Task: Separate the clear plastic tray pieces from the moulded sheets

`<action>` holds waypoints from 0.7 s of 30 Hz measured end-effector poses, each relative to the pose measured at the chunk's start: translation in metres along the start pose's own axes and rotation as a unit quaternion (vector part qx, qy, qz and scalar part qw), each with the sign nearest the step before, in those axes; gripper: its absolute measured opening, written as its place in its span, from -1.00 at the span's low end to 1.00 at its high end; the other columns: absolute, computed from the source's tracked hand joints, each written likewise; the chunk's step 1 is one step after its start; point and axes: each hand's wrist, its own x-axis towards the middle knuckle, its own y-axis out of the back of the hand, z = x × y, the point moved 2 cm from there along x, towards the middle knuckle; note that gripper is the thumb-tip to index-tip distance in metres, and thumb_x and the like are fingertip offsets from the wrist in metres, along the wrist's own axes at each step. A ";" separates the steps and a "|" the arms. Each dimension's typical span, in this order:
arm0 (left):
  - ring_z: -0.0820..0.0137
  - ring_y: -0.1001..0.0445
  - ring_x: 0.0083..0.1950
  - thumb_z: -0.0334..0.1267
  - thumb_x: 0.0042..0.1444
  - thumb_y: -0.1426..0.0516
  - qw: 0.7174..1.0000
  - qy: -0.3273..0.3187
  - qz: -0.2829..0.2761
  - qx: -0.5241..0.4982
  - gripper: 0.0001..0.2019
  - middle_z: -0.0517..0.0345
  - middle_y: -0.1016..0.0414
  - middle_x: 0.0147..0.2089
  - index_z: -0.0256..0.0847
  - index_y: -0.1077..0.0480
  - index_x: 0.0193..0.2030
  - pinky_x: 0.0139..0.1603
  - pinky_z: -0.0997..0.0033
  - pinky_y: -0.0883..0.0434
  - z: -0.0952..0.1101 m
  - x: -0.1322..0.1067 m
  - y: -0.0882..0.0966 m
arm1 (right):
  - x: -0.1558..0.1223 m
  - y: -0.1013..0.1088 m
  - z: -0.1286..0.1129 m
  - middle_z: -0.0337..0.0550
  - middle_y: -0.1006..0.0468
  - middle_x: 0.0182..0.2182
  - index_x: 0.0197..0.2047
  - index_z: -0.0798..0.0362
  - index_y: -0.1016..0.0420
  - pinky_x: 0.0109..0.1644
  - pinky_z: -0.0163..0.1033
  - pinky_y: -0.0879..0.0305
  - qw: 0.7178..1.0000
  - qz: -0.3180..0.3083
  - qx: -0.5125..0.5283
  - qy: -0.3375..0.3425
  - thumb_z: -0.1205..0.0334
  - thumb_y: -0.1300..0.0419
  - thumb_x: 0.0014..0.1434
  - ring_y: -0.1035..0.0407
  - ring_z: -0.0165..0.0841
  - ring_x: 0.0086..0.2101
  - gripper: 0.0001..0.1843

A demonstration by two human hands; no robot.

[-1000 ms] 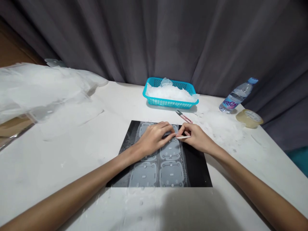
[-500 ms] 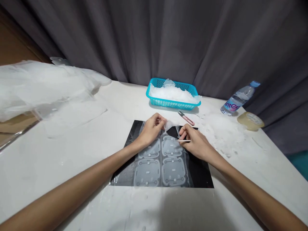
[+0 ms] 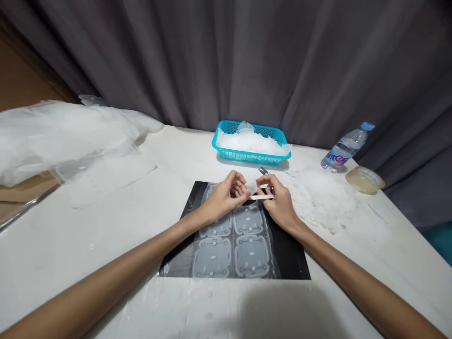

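Observation:
A small translucent piece (image 3: 252, 186) is stretched between my two hands above the black board. My left hand (image 3: 231, 190) pinches its left side between curled fingers. My right hand (image 3: 277, 197) has its fingertips at the piece's right side and also grips a thin white stick (image 3: 262, 197), which points left. Beneath them, a translucent moulded sheet (image 3: 213, 256) with several rounded-square panels lies on the black board (image 3: 291, 259). Part of the sheet's far end is hidden by my hands. Just beyond my right hand, the dark blades of the thread snips (image 3: 263, 170) show; their handle is hidden.
A turquoise basket (image 3: 252, 157) full of translucent pieces stands at the back. Translucent scraps (image 3: 325, 202) lie to the right, near a water bottle (image 3: 341, 153) and a tape roll (image 3: 365, 180). A large pile of translucent sheets (image 3: 70, 132) covers the far left.
My hands have come closer together, with the translucent piece now lifted between them. My right hand has moved left and covers the snips' handle. The view has tilted slightly.

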 end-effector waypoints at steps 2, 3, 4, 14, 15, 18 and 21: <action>0.38 -0.49 -0.26 -0.11 0.17 -0.27 0.999 -0.018 -0.018 0.033 -0.69 0.22 -0.45 -0.24 -0.12 -0.26 -0.09 -0.17 0.34 -0.46 0.003 -0.002 -0.002 | -0.002 0.000 -0.002 -0.18 -0.64 -0.18 -0.09 -0.03 -0.46 -0.29 -0.22 -0.24 1.000 0.007 0.015 0.016 0.17 -0.19 0.33 -0.33 -0.35 -0.44 -0.88; 0.36 -0.48 -0.23 -0.13 0.16 -0.28 0.997 -0.033 -0.025 0.067 -0.69 0.21 -0.45 -0.22 -0.12 -0.26 -0.08 -0.17 0.34 -0.46 0.005 -0.004 -0.003 | -0.004 0.000 -0.002 -0.19 -0.64 -0.20 -0.10 -0.03 -0.47 -0.28 -0.22 -0.25 0.999 0.006 0.022 0.023 0.17 -0.20 0.34 -0.33 -0.36 -0.45 -0.90; 0.35 -0.47 -0.21 -0.16 0.15 -0.28 0.993 -0.048 -0.031 0.107 -0.69 0.20 -0.44 -0.20 -0.12 -0.26 -0.08 -0.16 0.33 -0.44 0.006 -0.006 -0.004 | -0.005 0.000 -0.003 -0.19 -0.64 -0.20 -0.11 -0.03 -0.48 -0.27 -0.22 -0.26 0.999 0.004 0.028 0.033 0.17 -0.20 0.34 -0.33 -0.36 -0.45 -0.90; 0.37 -0.39 -0.26 -0.14 0.25 -0.24 0.978 -0.072 -0.016 0.193 -0.72 0.24 -0.34 -0.23 -0.12 -0.21 -0.10 -0.21 0.36 -0.35 0.009 -0.011 -0.009 | -0.009 -0.002 0.000 -0.26 -0.63 -0.27 0.10 -0.04 -0.42 -0.31 -0.27 -0.27 0.994 -0.023 0.095 0.052 0.15 -0.23 0.38 -0.25 -0.43 -0.52 -0.74; 0.38 -0.40 -0.26 -0.17 0.29 -0.20 0.978 -0.072 -0.014 0.193 -0.78 0.24 -0.35 -0.23 -0.12 -0.22 -0.10 -0.21 0.37 -0.35 0.008 -0.010 -0.009 | -0.009 -0.003 0.001 -0.26 -0.62 -0.28 0.11 -0.04 -0.42 -0.31 -0.27 -0.27 0.993 -0.025 0.101 0.058 0.16 -0.22 0.38 -0.25 -0.43 -0.51 -0.74; 0.40 -0.39 -0.31 -0.19 0.38 -0.10 0.980 -0.062 -0.008 0.189 -0.89 0.25 -0.38 -0.25 -0.13 -0.24 -0.14 -0.26 0.40 -0.32 0.007 -0.010 -0.007 | -0.009 -0.004 0.002 -0.27 -0.60 -0.28 0.16 -0.04 -0.41 -0.31 -0.27 -0.25 0.992 -0.027 0.105 0.070 0.18 -0.21 0.39 -0.25 -0.43 -0.49 -0.70; 0.41 -0.33 -0.36 -0.17 0.42 -0.07 0.979 -0.058 -0.009 0.196 -0.84 0.28 -0.35 -0.32 -0.13 -0.24 -0.21 -0.31 0.39 -0.23 0.009 -0.012 -0.006 | -0.010 -0.004 0.002 -0.27 -0.56 -0.28 0.18 -0.04 -0.41 -0.33 -0.27 -0.24 0.992 -0.022 0.104 0.067 0.19 -0.20 0.40 -0.26 -0.43 -0.49 -0.69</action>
